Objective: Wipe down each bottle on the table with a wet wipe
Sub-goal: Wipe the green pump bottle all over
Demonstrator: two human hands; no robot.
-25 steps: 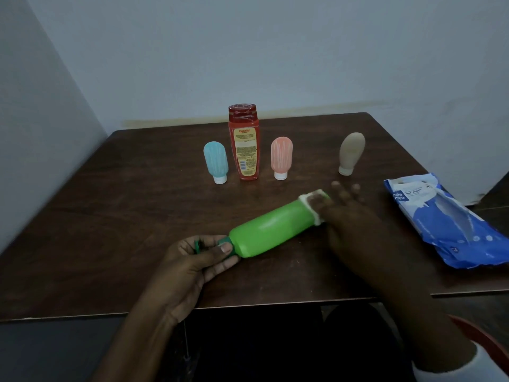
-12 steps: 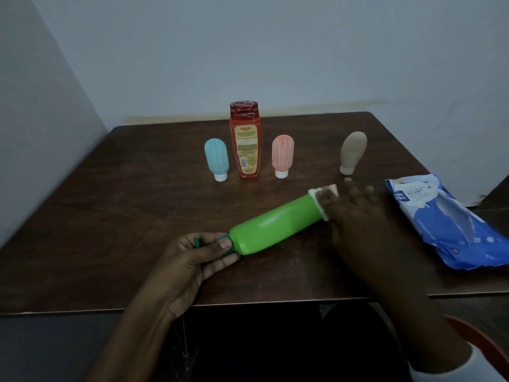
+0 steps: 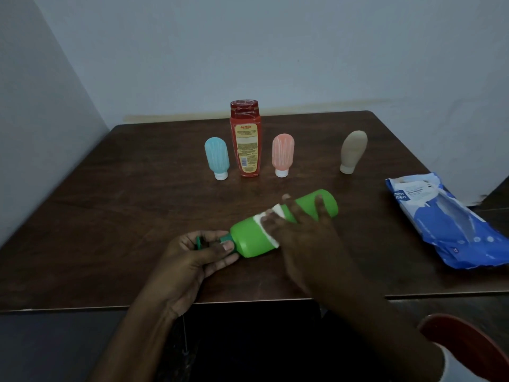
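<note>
A green bottle (image 3: 249,239) lies on its side near the front of the brown table (image 3: 110,216), base pointing back right. My left hand (image 3: 198,257) grips its dark green cap end. My right hand (image 3: 300,230) presses a white wet wipe (image 3: 271,224) around the bottle's middle. Behind stand a tall red bottle (image 3: 245,139), a small blue bottle (image 3: 217,158), a small pink bottle (image 3: 283,155) and a tan bottle (image 3: 352,151), the small ones resting on their caps.
A blue pack of wet wipes (image 3: 446,221) lies at the table's right edge. Walls close in behind and to the left. A red chair edge (image 3: 465,343) shows at the bottom right, below the table's front edge.
My right hand has slid the wipe from the bottle's far base end down toward the cap end. The left hand kept its grip on the cap.
</note>
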